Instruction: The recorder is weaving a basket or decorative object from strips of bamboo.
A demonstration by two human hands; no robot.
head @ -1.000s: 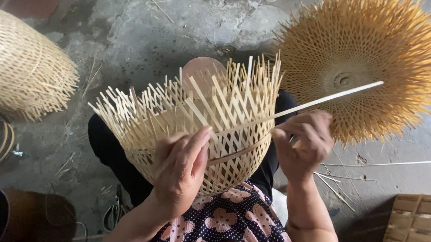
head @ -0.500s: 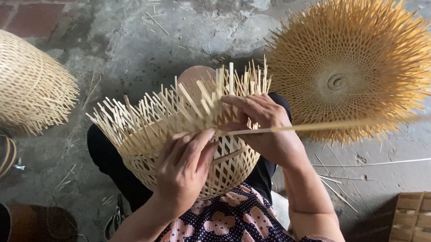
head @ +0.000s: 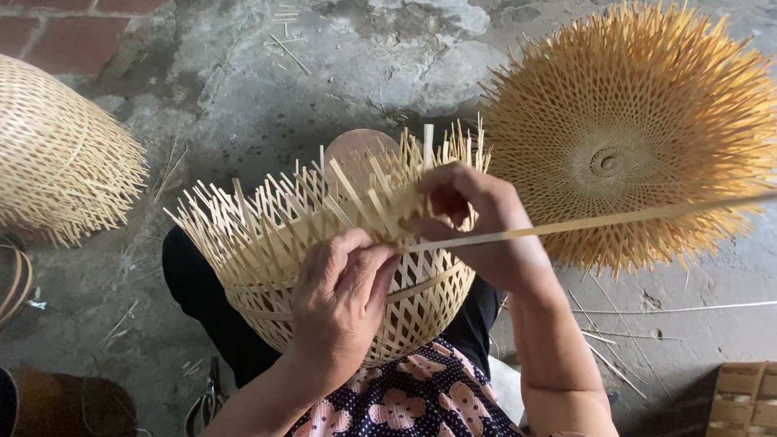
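1. Since the earlier frame, the right hand (head: 473, 218) is shifted up onto the rim of the half-woven basket (head: 342, 260), pinching the long bamboo strip (head: 601, 223).
2. The strip's long axis is stretched rightward, away from the basket held in the lap.
3. The left hand (head: 342, 300) is pressed closed against the basket's weave, nearer the body.

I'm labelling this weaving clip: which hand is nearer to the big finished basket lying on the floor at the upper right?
Right. The right hand works at the near basket's rim, just beside the finished basket; the left hand sits lower, farther from it.
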